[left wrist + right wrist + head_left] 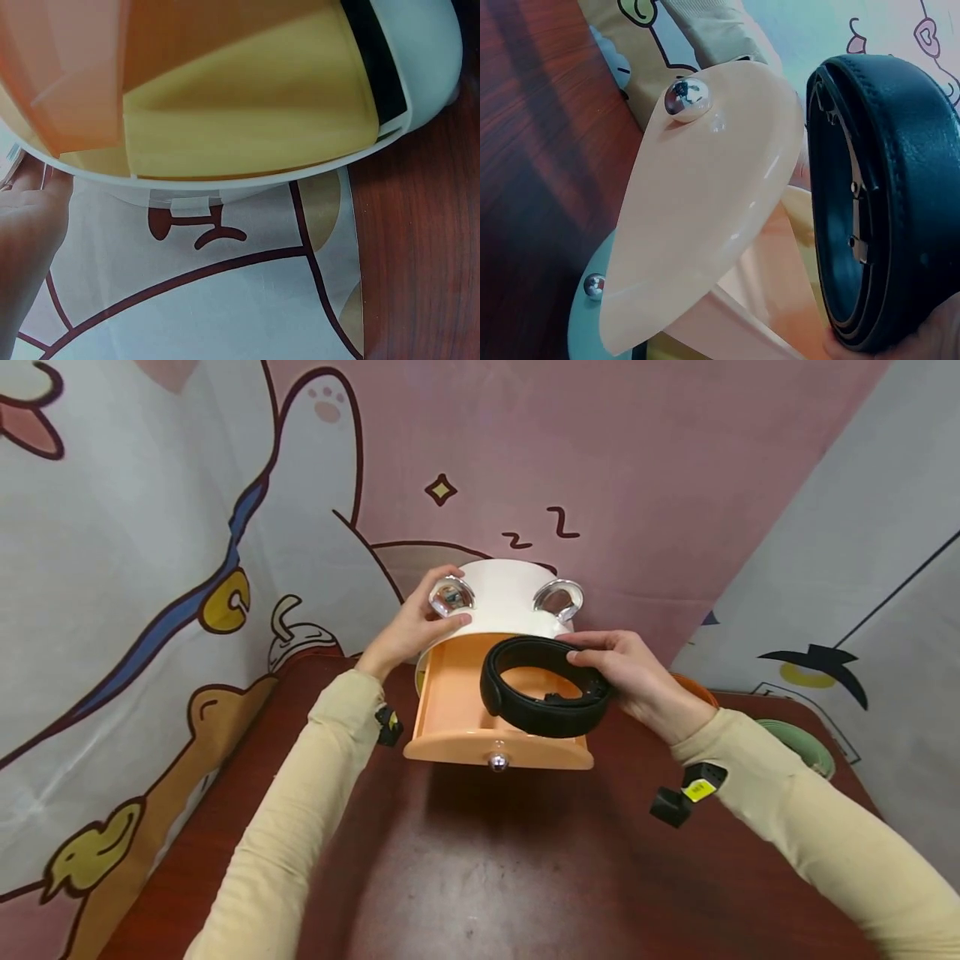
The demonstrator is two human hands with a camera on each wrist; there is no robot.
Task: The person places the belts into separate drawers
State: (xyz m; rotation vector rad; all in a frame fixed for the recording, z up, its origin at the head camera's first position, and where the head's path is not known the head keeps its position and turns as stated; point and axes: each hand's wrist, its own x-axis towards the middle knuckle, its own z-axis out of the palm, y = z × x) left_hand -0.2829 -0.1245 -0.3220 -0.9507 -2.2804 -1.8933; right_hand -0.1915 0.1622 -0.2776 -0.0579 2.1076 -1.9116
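Cartoon-printed cloth [637, 460] hangs behind and beside the reddish-brown desk [465, 885]. Coiled into a loop, a black belt [551, 718] is held up just in front of the white organizer [502, 593], above its pulled-out orange drawer [452, 693]. The right hand [626, 668], at the organizer's front right, pinches the coil with the thumb on top. The left hand [416, 622] grips the organizer's left side, thumb and fingers set around one shiny ear [452, 596]; a second shiny ear [576, 599] sits on its right. Round and silver, a knob [498, 762] marks the drawer front before the organizer. Low on the organizer, the right wrist view shows a teal front [585, 330] with another silver knob [594, 286].

Right of the organizer, beyond the right hand, lie a green dish [802, 745] and an orange object [696, 689].

The belt covers part of the drawer's inside. The right hand and forearm hide most of the orange object, so its shape cannot be told, and the right sleeve [810, 827] overlaps the dish. The left wrist view cuts off the organizer and shows little of the left hand; a dark strip [379, 67] there is hard to identify.
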